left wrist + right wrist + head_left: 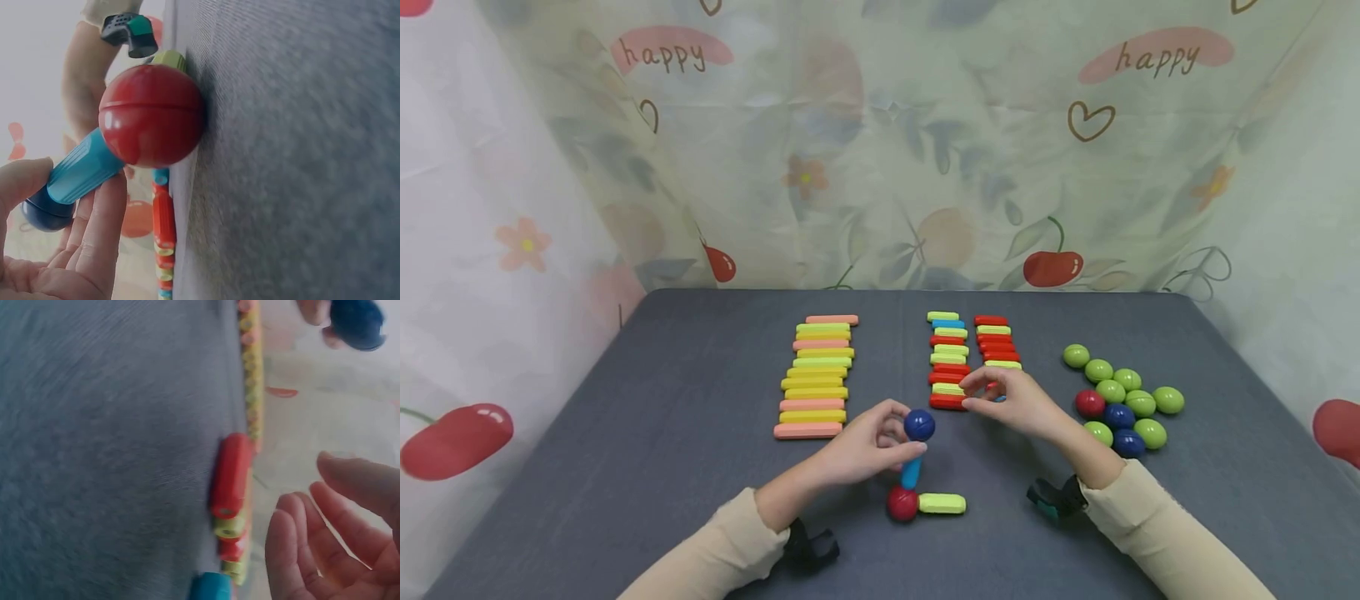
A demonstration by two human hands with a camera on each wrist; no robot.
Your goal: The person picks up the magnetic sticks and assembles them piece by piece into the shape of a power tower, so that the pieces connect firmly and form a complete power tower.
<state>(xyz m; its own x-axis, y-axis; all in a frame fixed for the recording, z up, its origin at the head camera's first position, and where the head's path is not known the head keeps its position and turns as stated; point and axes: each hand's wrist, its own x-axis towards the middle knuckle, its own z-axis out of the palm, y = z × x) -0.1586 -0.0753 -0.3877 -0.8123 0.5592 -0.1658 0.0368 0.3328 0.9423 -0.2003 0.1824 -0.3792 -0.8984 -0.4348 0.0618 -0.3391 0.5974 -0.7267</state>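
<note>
My left hand [865, 446] pinches a light blue rod [86, 165] between thumb and fingers. A dark blue ball [920, 425] caps the rod's upper end, and a red ball [152, 116] joins its lower end near the table. From the red ball a yellow-green rod [942, 503] lies out to the right on the cloth. My right hand [1017, 402] hovers at the near end of the short rod columns, close to a red rod [231, 475]. Its fingers are loosely bent with nothing between them, as the right wrist view shows.
A column of long pink, yellow and green rods [816, 382] lies left of centre. Two columns of shorter rods, mostly red and yellow-green [951, 359], lie right of it. Farther right sit several green balls [1140, 404], a red ball [1090, 404] and blue balls [1128, 443].
</note>
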